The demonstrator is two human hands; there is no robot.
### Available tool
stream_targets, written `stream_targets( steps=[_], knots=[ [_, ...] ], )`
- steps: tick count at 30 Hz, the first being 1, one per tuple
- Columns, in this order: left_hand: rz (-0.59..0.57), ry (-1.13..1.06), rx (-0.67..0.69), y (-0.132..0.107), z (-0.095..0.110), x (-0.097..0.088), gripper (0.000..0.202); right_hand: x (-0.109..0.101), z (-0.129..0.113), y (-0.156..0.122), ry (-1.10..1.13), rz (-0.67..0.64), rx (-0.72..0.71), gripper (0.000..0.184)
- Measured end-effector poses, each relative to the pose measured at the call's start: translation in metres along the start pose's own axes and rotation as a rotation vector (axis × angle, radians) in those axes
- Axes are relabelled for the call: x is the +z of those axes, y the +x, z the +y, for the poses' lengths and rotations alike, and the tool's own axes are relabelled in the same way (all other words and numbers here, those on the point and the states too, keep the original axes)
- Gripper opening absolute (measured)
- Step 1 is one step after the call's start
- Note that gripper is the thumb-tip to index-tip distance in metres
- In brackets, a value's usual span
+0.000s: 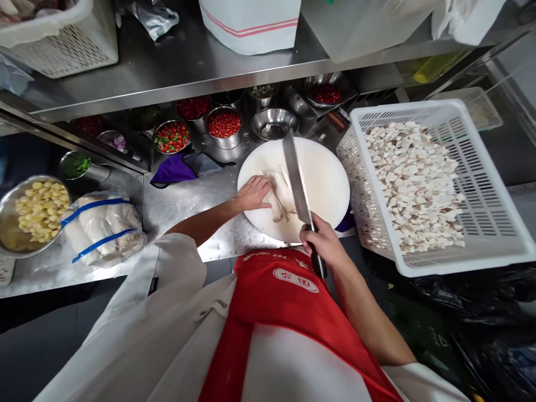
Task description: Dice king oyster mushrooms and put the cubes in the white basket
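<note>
On a round white cutting board (326, 184) lie several king oyster mushroom (281, 192) pieces, pale and long, side by side. My left hand (253, 192) holds them at their left side, fingers and thumb bent against them. A cleaver (296, 178) with a broad steel blade is in my right hand (322, 240), which is wrapped round its dark handle. The blade points away from me, just over or against the right side of the mushrooms; whether it touches them I cannot tell.
At right stands a white plastic basket (494, 223) of chopped mushroom. Steel bowls with chopped chillies (224, 124) line the back under a steel shelf (176, 78). Left are a purple mask-like cloth (173, 170), a bag of whole mushrooms (104, 223) and a bowl of yellow pieces (42, 209).
</note>
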State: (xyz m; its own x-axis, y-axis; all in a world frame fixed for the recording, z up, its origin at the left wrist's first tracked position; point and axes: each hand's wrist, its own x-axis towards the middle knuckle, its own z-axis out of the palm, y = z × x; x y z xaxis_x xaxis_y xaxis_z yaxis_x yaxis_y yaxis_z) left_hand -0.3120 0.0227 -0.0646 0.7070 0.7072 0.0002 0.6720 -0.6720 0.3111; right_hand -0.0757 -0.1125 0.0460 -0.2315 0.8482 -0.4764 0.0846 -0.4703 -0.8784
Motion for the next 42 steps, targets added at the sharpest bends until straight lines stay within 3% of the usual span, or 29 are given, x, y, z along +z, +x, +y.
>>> stream_targets(
  steps=[5, 9, 12, 17, 21, 25, 28, 31, 36, 39, 42],
  knots=[
    [-0.294, -0.132, 0.337, 0.052, 0.006, -0.016, 0.093, -0.036, 0.011, -0.037, 0.101, 0.177, -0.052, 0.022],
    [-0.494, -0.168, 0.415, 0.095, 0.014, -0.015, 0.089, -0.055, 0.034, -0.056, 0.109, 0.240, 0.017, 0.016],
    [-0.458, -0.076, 0.282, 0.105, 0.023, -0.009, 0.079, -0.064, 0.053, -0.061, 0.125, 0.254, 0.077, 0.018],
    [-0.147, 0.075, -0.309, 0.098, 0.053, 0.009, 0.075, -0.086, 0.066, -0.049, 0.087, 0.231, 0.125, 0.027],
    [-0.102, 0.050, -0.590, 0.096, 0.073, 0.019, 0.072, -0.114, 0.058, -0.017, -0.124, 0.154, 0.110, 0.046],
    [-0.091, 0.001, -0.646, 0.095, 0.075, 0.019, 0.079, -0.136, 0.040, 0.021, -0.513, 0.109, 0.025, 0.056],
    [-0.074, -0.022, -0.652, 0.092, 0.073, 0.020, 0.080, -0.146, 0.030, 0.039, -0.686, 0.017, -0.020, 0.060],
    [-0.075, -0.037, -0.672, 0.092, 0.075, 0.022, 0.081, -0.152, 0.025, 0.045, -0.731, -0.113, -0.028, 0.061],
    [-0.087, -0.042, -0.721, 0.097, 0.081, 0.024, 0.080, -0.152, 0.026, 0.048, -0.879, -0.111, -0.100, 0.062],
    [-0.089, -0.042, -0.747, 0.101, 0.084, 0.022, 0.078, -0.151, 0.024, 0.048, -0.858, -0.157, -0.108, 0.058],
    [-0.089, -0.052, -0.755, 0.102, 0.085, 0.022, 0.078, -0.152, 0.018, 0.040, -0.826, -0.110, -0.108, 0.052]
  ],
)
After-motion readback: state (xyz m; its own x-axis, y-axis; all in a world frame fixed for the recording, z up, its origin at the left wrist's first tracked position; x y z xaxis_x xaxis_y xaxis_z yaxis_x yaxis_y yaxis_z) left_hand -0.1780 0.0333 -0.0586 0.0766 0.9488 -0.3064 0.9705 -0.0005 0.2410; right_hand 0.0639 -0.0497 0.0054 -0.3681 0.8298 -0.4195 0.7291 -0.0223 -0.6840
